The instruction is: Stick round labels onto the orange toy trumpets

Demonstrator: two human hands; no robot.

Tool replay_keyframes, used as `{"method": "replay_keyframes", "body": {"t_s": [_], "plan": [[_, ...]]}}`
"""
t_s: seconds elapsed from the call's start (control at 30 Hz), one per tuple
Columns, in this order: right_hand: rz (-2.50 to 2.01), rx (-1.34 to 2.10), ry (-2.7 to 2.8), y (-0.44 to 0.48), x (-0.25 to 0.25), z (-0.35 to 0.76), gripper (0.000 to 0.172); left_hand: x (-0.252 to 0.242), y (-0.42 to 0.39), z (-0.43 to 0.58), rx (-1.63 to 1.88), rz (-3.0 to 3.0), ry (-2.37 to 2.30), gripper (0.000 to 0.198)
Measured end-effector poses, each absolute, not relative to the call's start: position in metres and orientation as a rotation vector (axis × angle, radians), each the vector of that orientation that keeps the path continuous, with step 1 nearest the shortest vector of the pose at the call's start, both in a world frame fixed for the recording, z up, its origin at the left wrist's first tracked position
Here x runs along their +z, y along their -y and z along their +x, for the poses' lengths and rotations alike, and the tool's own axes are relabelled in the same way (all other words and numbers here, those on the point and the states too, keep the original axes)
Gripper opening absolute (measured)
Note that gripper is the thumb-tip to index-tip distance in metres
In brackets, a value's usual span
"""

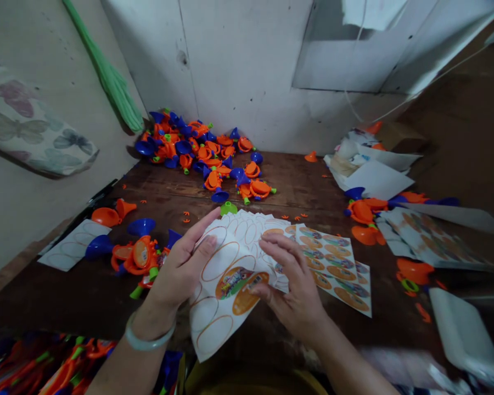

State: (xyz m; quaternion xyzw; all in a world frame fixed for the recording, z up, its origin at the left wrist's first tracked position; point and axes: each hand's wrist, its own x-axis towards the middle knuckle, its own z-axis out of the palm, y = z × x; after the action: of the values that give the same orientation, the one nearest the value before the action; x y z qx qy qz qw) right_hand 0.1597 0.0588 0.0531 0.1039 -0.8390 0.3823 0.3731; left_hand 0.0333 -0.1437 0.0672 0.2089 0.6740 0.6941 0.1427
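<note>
Left hand (181, 269) is clamped on a sticker sheet (224, 307) above the worktop's (292, 173) front edge; right hand (292, 285), fingers apart. Toys (168, 145) are heaped at the back left corner, by a white wall (247, 66).

a small hand-work workshop, by the look of it: a worn, dark wooden worktable (288, 178) stands against plain, marked wall panels (239, 60). a heap of many similar orange and blue plastic pieces (197, 145) fills its back left corner, more bright parts (61, 370) crowd the lower left, and printed sheets of oval stickers (333, 255) lie overlapping on the tabletop.
</note>
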Motion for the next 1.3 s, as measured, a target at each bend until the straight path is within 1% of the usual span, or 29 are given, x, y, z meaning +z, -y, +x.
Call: {"method": "replay_keyframes", "body": {"t_s": [0.07,0.1,0.17,0.3,0.33,0.43,0.47,0.57,0.67,0.77,0.83,0.97,1.07,1.13,1.2,1.3], "plan": [[0.268,0.901,2.122,-0.057,0.058,0.160,0.016,0.069,0.144,0.034,1.970,0.681,-2.019,0.058],[0.309,0.891,2.103,-0.058,0.061,0.161,0.008,0.069,0.144,0.033,1.958,0.698,-2.057,0.057],[0.399,0.983,2.033,-0.061,0.065,0.164,0.015,0.070,0.145,0.030,1.964,0.667,-2.113,0.056],[0.291,1.352,1.879,-0.071,0.063,0.167,0.013,0.068,0.146,0.025,2.026,0.545,-2.113,0.057],[0.268,1.383,1.917,-0.072,0.061,0.166,0.017,0.068,0.146,0.024,2.039,0.540,-2.085,0.059],[0.330,1.349,2.109,-0.072,0.053,0.161,0.044,0.070,0.144,0.024,2.093,0.530,-1.948,0.063],[0.356,1.331,2.134,-0.071,0.051,0.159,0.050,0.071,0.143,0.024,2.114,0.524,-1.900,0.063],[0.409,1.261,2.107,-0.068,0.051,0.156,0.059,0.074,0.140,0.026,2.138,0.529,-1.841,0.061],[0.442,1.141,2.053,-0.067,0.055,0.156,0.065,0.074,0.137,0.026,2.109,0.497,-1.845,0.060],[0.469,1.092,2.042,-0.066,0.058,0.156,0.067,0.074,0.137,0.025,2.067,0.450,-1.834,0.065],[0.446,1.104,2.053,-0.064,0.057,0.157,0.066,0.074,0.137,0.024,2.053,0.445,-1.848,0.066],[0.363,1.179,2.039,-0.060,0.051,0.157,0.062,0.076,0.137,0.024,2.064,0.452,-1.881,0.061],[0.368,1.190,1.957,-0.060,0.046,0.155,0.068,0.077,0.132,0.024,2.051,0.388,-1.790,0.067],[0.398,1.095,1.948,-0.062,0.044,0.153,0.071,0.076,0.128,0.024,2.039,0.324,-1.703,0.073],[0.426,0.948,1.970,-0.062,0.043,0.152,0.070,0.073,0.123,0.023,2.026,0.260,-1.675,0.076],[0.364,0.821,1.947,-0.058,0.043,0.158,0.073,0.061,0.116,0.011,1.966,0.286,-1.803,0.070]]}}
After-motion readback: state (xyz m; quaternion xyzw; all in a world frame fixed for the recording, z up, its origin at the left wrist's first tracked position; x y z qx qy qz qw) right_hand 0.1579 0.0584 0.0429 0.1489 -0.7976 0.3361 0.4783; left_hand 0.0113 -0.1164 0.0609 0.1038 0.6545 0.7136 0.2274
